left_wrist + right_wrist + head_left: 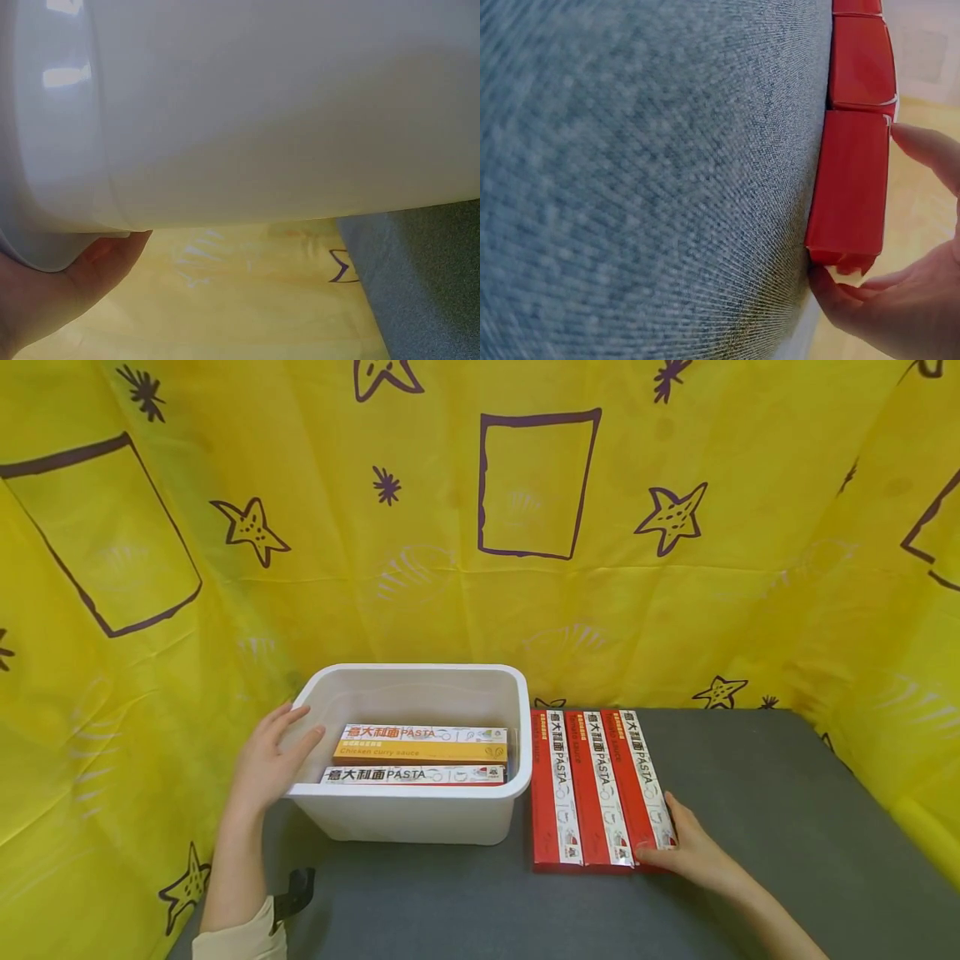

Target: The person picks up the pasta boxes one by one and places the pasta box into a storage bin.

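Observation:
My left hand [262,768] holds the left rim of a white plastic bin [405,820]; the left wrist view shows a finger [112,266] under that rim. Inside the bin are a yellow chicken curry pasta box [420,752] and, in front of it, another pasta box [412,774] with a white printed face. To the bin's right, three red pasta boxes lie side by side on the table. My right hand [697,853] pinches the near end of the rightmost red pasta box [630,768], with the thumb and fingers on opposite sides. That box's red end [850,184] fills the grip in the right wrist view.
The left red box [545,793] lies close against the bin, and the middle one [592,793] touches its neighbours. A dark grey tabletop [780,810] extends to the right. Yellow patterned cloth [450,610] hangs behind and at both sides.

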Demonstrator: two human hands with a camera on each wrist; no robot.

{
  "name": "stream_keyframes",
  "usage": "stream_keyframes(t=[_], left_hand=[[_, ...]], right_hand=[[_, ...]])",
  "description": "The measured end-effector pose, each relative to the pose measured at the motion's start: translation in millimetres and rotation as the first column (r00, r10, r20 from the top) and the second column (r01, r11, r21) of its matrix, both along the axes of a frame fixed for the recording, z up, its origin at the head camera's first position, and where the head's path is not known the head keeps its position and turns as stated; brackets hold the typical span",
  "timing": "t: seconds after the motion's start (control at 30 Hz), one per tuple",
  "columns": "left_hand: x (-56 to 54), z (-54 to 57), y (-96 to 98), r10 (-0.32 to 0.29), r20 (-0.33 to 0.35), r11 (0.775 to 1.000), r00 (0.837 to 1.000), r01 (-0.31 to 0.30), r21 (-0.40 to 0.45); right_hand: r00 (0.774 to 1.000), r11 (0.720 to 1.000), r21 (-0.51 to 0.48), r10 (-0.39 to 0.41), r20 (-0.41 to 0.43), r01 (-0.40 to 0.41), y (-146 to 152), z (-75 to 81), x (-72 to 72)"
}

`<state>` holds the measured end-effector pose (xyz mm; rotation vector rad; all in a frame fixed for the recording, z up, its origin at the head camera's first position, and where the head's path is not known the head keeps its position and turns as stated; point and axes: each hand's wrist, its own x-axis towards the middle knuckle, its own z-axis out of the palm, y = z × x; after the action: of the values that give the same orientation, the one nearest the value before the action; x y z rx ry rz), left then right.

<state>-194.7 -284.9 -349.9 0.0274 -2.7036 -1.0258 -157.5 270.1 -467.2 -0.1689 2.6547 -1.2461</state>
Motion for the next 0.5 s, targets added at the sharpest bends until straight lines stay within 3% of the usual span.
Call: stream_keyframes(t=[0.3,0.5], left_hand=[[-0.5,0.2,0.8,-0.001,0.006,1.000,1.000,0.001,0.013],[0.1,0.7,1.1,-0.001,0.000,1.000,1.000,0.001,0.015]], right_hand=[[0.998,1.000,-0.014,0.024,-0.057,-0.024,-1.4,-2.1,0.2],[0.996,0.999,0.036,0.018,-0.082,-0.015,-3.7,-1.7,0.1]])
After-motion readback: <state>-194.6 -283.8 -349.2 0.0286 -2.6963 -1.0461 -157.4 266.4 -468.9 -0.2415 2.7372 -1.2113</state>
